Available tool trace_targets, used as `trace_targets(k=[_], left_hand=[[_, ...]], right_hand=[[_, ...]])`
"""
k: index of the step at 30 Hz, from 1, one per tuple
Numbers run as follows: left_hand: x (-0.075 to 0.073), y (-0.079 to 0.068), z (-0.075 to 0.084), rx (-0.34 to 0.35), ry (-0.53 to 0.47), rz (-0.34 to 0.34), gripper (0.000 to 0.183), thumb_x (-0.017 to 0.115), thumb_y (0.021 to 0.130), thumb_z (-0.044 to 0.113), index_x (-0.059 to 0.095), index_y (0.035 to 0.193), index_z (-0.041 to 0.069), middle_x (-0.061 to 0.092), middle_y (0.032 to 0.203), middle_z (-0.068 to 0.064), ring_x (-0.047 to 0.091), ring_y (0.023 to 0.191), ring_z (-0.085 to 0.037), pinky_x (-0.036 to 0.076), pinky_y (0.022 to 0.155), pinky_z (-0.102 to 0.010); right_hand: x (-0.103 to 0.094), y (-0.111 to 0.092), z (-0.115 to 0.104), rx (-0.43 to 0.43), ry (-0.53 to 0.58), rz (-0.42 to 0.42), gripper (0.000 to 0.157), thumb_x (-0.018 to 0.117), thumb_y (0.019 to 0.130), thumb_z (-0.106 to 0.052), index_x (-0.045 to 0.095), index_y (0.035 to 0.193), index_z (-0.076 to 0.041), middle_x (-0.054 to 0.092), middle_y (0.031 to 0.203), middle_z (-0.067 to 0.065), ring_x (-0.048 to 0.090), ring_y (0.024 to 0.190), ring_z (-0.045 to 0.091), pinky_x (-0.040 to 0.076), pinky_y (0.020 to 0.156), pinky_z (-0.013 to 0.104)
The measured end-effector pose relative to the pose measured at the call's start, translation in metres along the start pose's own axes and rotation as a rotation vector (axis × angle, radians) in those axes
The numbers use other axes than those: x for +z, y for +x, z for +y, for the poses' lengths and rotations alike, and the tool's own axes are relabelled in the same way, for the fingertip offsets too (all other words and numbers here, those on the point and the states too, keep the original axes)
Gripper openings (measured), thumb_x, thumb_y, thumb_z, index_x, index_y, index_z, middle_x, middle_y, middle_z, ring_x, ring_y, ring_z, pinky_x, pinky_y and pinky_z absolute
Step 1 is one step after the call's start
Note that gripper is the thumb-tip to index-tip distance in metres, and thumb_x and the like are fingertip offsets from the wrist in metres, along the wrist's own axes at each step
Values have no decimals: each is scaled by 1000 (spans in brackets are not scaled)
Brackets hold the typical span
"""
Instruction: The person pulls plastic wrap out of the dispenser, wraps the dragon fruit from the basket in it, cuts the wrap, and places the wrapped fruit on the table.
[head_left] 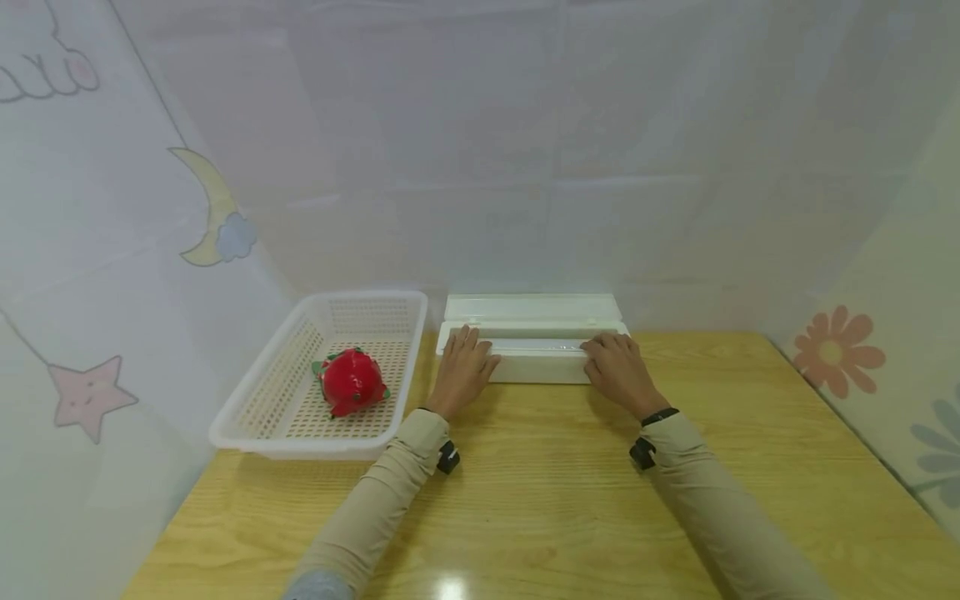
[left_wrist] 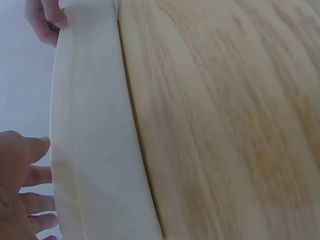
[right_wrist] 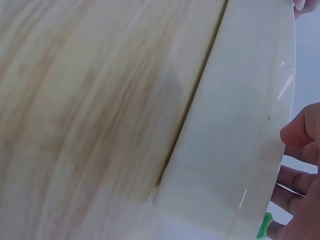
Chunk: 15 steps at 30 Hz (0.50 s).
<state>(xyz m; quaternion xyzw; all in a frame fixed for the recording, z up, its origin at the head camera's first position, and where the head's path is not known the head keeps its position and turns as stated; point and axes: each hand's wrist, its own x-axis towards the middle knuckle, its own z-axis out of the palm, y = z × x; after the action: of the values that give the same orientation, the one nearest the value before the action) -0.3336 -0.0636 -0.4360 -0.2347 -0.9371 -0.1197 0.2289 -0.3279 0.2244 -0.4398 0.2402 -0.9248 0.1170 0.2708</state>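
Observation:
A long white lidded box (head_left: 542,370), like a plastic wrap dispenser, stands with its hinged lid (head_left: 531,307) raised. A pale strip (head_left: 536,344) with shiny glints runs along its opening. Over the box's left end lies my left hand (head_left: 463,367), its fingers spread, tips at the rim. At the other end my right hand (head_left: 621,373) touches the rim with thumb and spread fingers. In the right wrist view a small green piece (right_wrist: 264,225) shows by the fingers of my right hand (right_wrist: 305,170). What my fingertips touch behind the rim is hidden.
A white perforated basket (head_left: 416,367) stands left of the box, with a shiny red toy-like thing (head_left: 351,382) with green bits inside it. The wooden table (head_left: 547,517) meets a sheet-covered wall (head_left: 525,208) behind the box.

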Motion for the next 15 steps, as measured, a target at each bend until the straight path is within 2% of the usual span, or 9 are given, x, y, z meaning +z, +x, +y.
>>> trace_targets(k=[5, 8, 12, 15], left_hand=[[0, 2, -1, 14, -27, 29, 29, 51, 93, 30, 62, 106, 8, 53, 122, -14, 36, 125, -34, 25, 103, -50], [0, 5, -2, 7, -57, 51, 24, 53, 92, 27, 64, 101, 8, 58, 112, -9, 40, 122, -33, 27, 102, -50], [4, 8, -3, -2, -122, 118, 17, 59, 88, 22, 68, 93, 8, 65, 98, -3, 50, 111, -29, 33, 98, -46], [6, 10, -4, -11, -165, 161, 14, 64, 85, 20, 70, 89, 8, 68, 90, -1, 54, 102, -26, 37, 94, -44]], right_hand=[[-3, 4, 1, 23, 47, -6, 24, 48, 84, -6, 65, 100, -1, 59, 97, 16, 48, 99, 38, 32, 87, 57], [-2, 8, 5, 10, 47, -2, 20, 50, 85, -6, 67, 94, -2, 60, 90, 15, 52, 89, 36, 39, 79, 52], [-3, 13, 11, -11, 79, 3, 12, 57, 86, -7, 68, 88, -3, 61, 81, 12, 54, 73, 29, 43, 66, 44], [-5, 15, 13, 6, 151, -8, 9, 63, 84, -9, 68, 87, -2, 61, 81, 12, 55, 73, 28, 44, 65, 43]])
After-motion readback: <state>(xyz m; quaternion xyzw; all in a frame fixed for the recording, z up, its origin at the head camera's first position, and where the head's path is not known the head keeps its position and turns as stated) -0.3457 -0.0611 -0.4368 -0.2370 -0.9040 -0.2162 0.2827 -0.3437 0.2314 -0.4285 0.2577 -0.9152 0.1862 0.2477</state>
